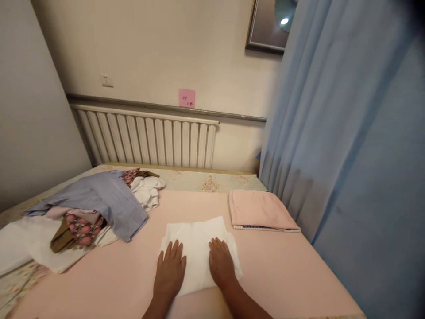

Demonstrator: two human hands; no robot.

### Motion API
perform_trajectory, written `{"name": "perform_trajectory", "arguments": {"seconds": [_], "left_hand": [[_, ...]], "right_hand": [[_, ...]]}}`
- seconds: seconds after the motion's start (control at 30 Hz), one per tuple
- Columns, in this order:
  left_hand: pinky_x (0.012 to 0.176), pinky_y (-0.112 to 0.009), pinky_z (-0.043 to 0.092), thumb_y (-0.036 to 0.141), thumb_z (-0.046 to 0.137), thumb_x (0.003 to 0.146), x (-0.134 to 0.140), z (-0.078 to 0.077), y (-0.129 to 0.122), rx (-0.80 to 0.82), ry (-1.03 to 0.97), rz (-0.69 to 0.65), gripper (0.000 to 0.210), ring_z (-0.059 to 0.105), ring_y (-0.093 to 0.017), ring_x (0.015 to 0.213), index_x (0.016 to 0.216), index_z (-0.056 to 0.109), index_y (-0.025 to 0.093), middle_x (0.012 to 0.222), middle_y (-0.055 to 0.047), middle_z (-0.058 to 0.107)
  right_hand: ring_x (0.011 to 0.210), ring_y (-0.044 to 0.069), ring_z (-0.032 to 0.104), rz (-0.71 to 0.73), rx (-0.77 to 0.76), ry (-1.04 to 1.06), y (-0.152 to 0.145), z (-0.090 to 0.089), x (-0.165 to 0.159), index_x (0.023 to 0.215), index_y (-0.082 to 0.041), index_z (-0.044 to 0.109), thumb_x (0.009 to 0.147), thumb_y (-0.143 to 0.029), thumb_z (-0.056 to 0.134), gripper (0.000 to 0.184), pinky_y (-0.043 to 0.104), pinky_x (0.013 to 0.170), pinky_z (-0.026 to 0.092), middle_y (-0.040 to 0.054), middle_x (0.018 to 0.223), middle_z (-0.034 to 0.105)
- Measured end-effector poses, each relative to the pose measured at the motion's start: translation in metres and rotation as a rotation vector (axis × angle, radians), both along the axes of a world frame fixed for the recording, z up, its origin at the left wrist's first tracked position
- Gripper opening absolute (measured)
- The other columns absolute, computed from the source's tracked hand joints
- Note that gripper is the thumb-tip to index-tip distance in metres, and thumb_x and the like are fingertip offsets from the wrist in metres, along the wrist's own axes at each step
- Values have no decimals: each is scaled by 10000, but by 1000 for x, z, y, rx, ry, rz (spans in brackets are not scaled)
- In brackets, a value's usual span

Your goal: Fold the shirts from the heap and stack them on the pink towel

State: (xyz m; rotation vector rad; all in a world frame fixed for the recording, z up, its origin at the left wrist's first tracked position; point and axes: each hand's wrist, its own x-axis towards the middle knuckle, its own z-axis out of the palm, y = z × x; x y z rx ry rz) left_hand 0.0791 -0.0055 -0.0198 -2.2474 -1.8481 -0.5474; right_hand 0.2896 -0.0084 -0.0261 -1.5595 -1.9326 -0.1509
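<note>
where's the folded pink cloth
In the head view, the folded pink cloth lies right of centre on the pink sheet, beside the blue curtain and beyond the right hand on the white cloth.

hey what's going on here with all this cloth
A person has the left hand and right hand laid flat on a white cloth, fingers spread slightly. It lies on a pink sheet over the bed. Toward the far right sits a folded pink cloth; to the left is a loose heap of clothes.
</note>
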Motion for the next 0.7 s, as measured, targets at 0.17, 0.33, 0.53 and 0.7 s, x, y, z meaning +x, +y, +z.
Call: {"name": "perform_trajectory", "arguments": {"seconds": [0.17, 0.33, 0.53, 0.7], "left_hand": [[1088, -529, 270, 354, 317, 930, 0, 1, 0, -18, 16, 6, 488, 349, -296, 1367, 1337, 523, 183, 1448, -77, 453], [1088, -525, 267, 342, 310, 930, 1, 2, -1, -11, 34, 11, 490, 344, -290, 1370, 1345, 513, 177, 1457, -74, 439], [1087, -525, 268, 350, 309, 932, 0, 2, -1, -25, 32, 11, 489, 342, -287, 1372, 1347, 510, 186, 1457, -71, 440], [1086, -521, 268, 358, 318, 932, 0, 1, -1, -16, 32, 8, 485, 343, -288, 1372, 1341, 516, 191, 1456, -75, 443]], "right_hand": [[1274, 222, 475, -5, 1, 0, 0, -1, 0, 1192, -166, 627, 894, -106, 401, 379, 444, 1122, 297, 84, 1277, 609], [1274, 203, 473, -19, 8, 30, 1, -4, -1, 1170, -179, 641, 905, -125, 414, 353, 420, 1131, 279, 71, 1267, 617], [1271, 204, 478, -23, 9, 29, 1, -3, -1, 1169, -184, 643, 902, -124, 412, 358, 415, 1128, 284, 68, 1263, 621], [1268, 208, 480, -13, 17, 59, 2, -6, -1, 1172, -179, 643, 901, -131, 416, 356, 413, 1134, 278, 63, 1271, 616]]}}
